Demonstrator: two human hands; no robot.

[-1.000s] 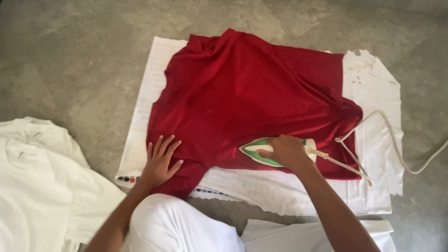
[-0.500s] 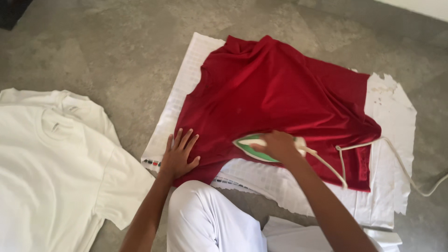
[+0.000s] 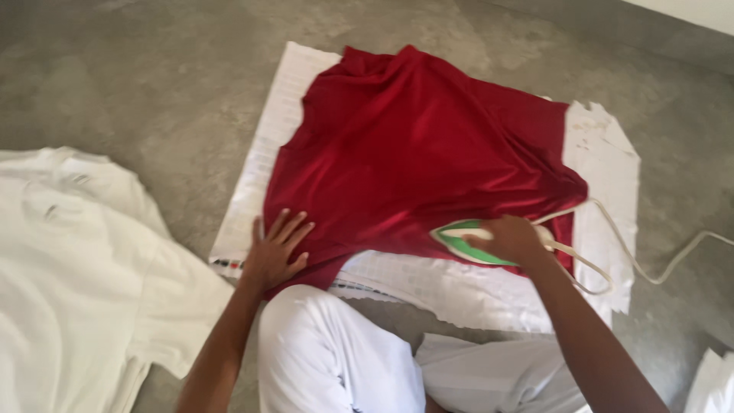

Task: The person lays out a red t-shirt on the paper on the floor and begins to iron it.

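No packages, signs or screens show. The one thing like a label is a narrow printed strip [image 3: 229,265] along the near edge of the white cloth [image 3: 489,294], left of centre in the frame: a short row of small red and dark marks, too blurred to make out.

A home, it seems, with laundry done on the ground; a bare grey concrete floor [image 3: 153,92] carries a white cloth [image 3: 604,168] spread as an ironing pad; a red garment [image 3: 413,153], a green-soled iron [image 3: 466,243] and white shirts [image 3: 69,268] lie about.
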